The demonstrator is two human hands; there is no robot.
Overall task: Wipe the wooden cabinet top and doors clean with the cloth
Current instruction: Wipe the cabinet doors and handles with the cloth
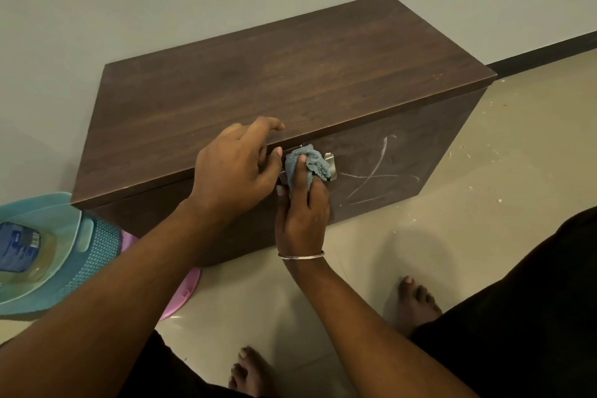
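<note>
1. Blue-grey cloth point(307, 168) is bunched in the right hand point(302, 213), its fingers point(301, 171) curled round it and pressing it against the metal door handle point(331, 165).
2. The left hand point(232, 171) rests on the cabinet top point(274, 74) edge just beside, fingers loosely bent, holding nothing, probably steadying the cabinet.
3. White chalk marks point(374, 171) remain on the door point(403, 165), right of the cloth.

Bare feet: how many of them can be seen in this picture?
2. One bare foot is on the floor tiles right of the right hand; the other bare foot is at the bottom edge, partly cut off.
</note>
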